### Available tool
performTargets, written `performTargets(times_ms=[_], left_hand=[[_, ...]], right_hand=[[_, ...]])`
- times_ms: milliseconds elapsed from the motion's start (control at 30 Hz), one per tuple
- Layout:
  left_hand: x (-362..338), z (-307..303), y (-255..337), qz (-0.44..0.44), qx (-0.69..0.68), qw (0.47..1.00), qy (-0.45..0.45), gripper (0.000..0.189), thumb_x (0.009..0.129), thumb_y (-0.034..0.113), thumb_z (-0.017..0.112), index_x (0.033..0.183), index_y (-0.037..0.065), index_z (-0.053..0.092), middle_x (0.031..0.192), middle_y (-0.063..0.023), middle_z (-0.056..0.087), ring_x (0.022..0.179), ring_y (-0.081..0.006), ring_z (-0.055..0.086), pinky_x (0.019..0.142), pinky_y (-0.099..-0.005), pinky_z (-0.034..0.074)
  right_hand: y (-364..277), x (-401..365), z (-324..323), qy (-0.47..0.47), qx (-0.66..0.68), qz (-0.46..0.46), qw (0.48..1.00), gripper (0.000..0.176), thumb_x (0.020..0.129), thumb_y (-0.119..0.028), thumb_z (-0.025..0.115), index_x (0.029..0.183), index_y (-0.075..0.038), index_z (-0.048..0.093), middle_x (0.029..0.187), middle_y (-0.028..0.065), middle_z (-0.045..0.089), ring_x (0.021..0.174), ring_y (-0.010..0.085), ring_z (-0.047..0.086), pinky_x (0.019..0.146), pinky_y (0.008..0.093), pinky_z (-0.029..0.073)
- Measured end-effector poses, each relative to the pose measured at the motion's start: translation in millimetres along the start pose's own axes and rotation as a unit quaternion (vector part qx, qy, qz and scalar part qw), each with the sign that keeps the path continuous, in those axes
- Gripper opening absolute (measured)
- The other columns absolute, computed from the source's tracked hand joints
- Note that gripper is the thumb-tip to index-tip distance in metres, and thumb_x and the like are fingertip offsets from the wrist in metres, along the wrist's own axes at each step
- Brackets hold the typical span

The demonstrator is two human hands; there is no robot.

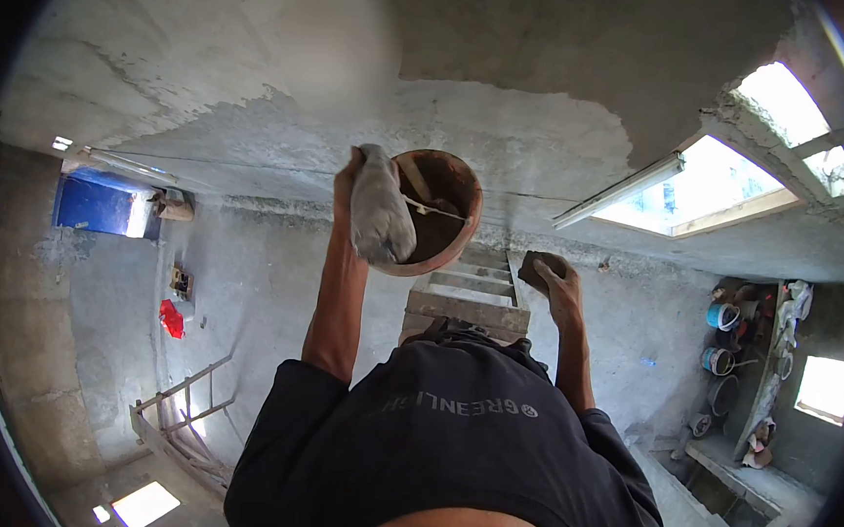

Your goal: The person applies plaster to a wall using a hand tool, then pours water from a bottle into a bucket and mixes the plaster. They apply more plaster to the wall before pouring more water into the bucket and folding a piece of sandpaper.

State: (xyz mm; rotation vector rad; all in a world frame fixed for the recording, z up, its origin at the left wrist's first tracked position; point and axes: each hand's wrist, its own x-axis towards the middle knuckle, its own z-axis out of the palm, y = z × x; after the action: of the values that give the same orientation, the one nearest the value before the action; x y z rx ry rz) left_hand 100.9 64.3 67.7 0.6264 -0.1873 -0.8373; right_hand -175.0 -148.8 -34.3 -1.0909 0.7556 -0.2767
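Note:
My left hand (pixel 346 188) is closed round the edge of a long grey mortar-coated object (pixel 383 212), whose exact kind I cannot make out. This object overlaps the left side of a round reddish-brown bucket (pixel 467 223). Inside the bucket a light stick-like piece and dark contents show, with a thin cord across the opening. To the right, my right hand (pixel 561 289) is closed on a dark block-like piece (pixel 536 271), beside the top of a wooden ladder (pixel 468 311).
Beyond the bucket is a wall (pixel 520 123) with patchy grey plaster. A bright window opening (pixel 706 190) is at upper right. Several buckets (pixel 719 361) stand at the far right. A red item (pixel 171 319) and a wooden frame (pixel 183 399) lie to the left.

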Motion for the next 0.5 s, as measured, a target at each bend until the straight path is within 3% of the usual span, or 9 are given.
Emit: performTargets(times_ms=[33, 67, 100, 200, 267, 300, 367, 400, 500], left_hand=[[-4, 5, -3, -0.043, -0.019, 0.998, 0.032, 0.045, 0.094, 0.043, 0.038, 0.083, 0.003, 0.055, 0.069, -0.0093, 0.057, 0.061, -0.0188, 0.055, 0.056, -0.0294, 0.048], [-4, 12, -16, -0.049, 0.028, 0.987, 0.149, 0.038, 0.088, 0.041, 0.052, 0.092, 0.004, 0.058, 0.078, -0.0097, 0.062, 0.062, -0.0188, 0.060, 0.057, -0.0324, 0.052], [-10, 17, -14, -0.105, 0.042, 0.990, 0.088, 0.035, 0.086, 0.037, 0.058, 0.097, 0.004, 0.057, 0.080, -0.0104, 0.062, 0.063, -0.0196, 0.061, 0.057, -0.0329, 0.053], [-16, 44, -9, -0.091, 0.135, 0.983, 0.086, 0.032, 0.086, 0.032, 0.058, 0.103, 0.005, 0.054, 0.080, -0.0097, 0.062, 0.064, -0.0197, 0.061, 0.056, -0.0338, 0.053], [-22, 61, -3, -0.021, 0.267, 0.962, 0.050, 0.033, 0.086, 0.026, 0.059, 0.112, 0.007, 0.051, 0.087, -0.0086, 0.060, 0.073, -0.0173, 0.061, 0.065, -0.0310, 0.052], [-24, 59, -5, -0.027, 0.267, 0.962, 0.046, 0.033, 0.086, 0.026, 0.059, 0.112, 0.007, 0.051, 0.087, -0.0086, 0.060, 0.073, -0.0173, 0.061, 0.065, -0.0310, 0.052], [-22, 53, -5, -0.002, 0.437, 0.897, -0.071, 0.040, 0.088, 0.026, 0.056, 0.122, 0.008, 0.044, 0.090, -0.0068, 0.054, 0.069, -0.0151, 0.060, 0.058, -0.0290, 0.054], [-21, 52, -4, -0.020, 0.457, 0.885, -0.084, 0.044, 0.082, 0.020, 0.063, 0.122, 0.008, 0.047, 0.105, -0.0052, 0.052, 0.096, -0.0150, 0.050, 0.087, -0.0291, 0.040], [-18, 53, -4, -0.025, 0.444, 0.880, -0.166, 0.046, 0.080, 0.020, 0.066, 0.121, 0.009, 0.048, 0.105, -0.0052, 0.052, 0.098, -0.0168, 0.051, 0.090, -0.0304, 0.038]], right_hand=[[2, 2, 0, -0.001, 0.007, 0.003, 1.000, 0.031, 0.081, -0.013, 0.065, 0.105, 0.006, 0.058, 0.097, 0.0126, 0.063, 0.084, 0.0188, 0.063, 0.077, 0.0299, 0.053], [2, 4, 1, -0.001, 0.009, -0.002, 1.000, 0.031, 0.081, -0.013, 0.065, 0.105, 0.006, 0.058, 0.097, 0.0126, 0.063, 0.084, 0.0188, 0.063, 0.077, 0.0299, 0.053], [3, 4, 1, 0.003, 0.008, 0.003, 1.000, 0.030, 0.082, -0.013, 0.065, 0.105, 0.006, 0.058, 0.096, 0.0127, 0.063, 0.083, 0.0189, 0.063, 0.077, 0.0298, 0.052], [1, 5, 0, 0.006, 0.003, 0.003, 1.000, 0.030, 0.082, -0.014, 0.064, 0.104, 0.006, 0.058, 0.095, 0.0131, 0.063, 0.082, 0.0192, 0.063, 0.078, 0.0297, 0.052], [-5, 2, 6, -0.007, 0.004, 0.004, 1.000, 0.033, 0.083, -0.013, 0.063, 0.108, 0.008, 0.055, 0.098, 0.0141, 0.062, 0.085, 0.0198, 0.063, 0.078, 0.0302, 0.052], [-6, 0, 8, 0.000, 0.006, 0.004, 1.000, 0.033, 0.083, -0.013, 0.063, 0.108, 0.008, 0.055, 0.098, 0.0141, 0.062, 0.085, 0.0198, 0.063, 0.078, 0.0302, 0.052], [-11, 6, 16, -0.027, 0.085, 0.036, 0.995, 0.037, 0.084, -0.012, 0.061, 0.113, 0.009, 0.052, 0.102, 0.0146, 0.061, 0.089, 0.0207, 0.062, 0.080, 0.0307, 0.052], [-21, 6, 23, -0.043, 0.103, 0.044, 0.993, 0.039, 0.085, -0.011, 0.059, 0.117, 0.009, 0.049, 0.109, 0.0156, 0.058, 0.094, 0.0214, 0.060, 0.081, 0.0312, 0.052], [-48, 8, 38, -0.081, 0.152, 0.057, 0.983, 0.038, 0.086, -0.010, 0.057, 0.117, 0.009, 0.048, 0.111, 0.0172, 0.056, 0.097, 0.0226, 0.059, 0.082, 0.0319, 0.053]])
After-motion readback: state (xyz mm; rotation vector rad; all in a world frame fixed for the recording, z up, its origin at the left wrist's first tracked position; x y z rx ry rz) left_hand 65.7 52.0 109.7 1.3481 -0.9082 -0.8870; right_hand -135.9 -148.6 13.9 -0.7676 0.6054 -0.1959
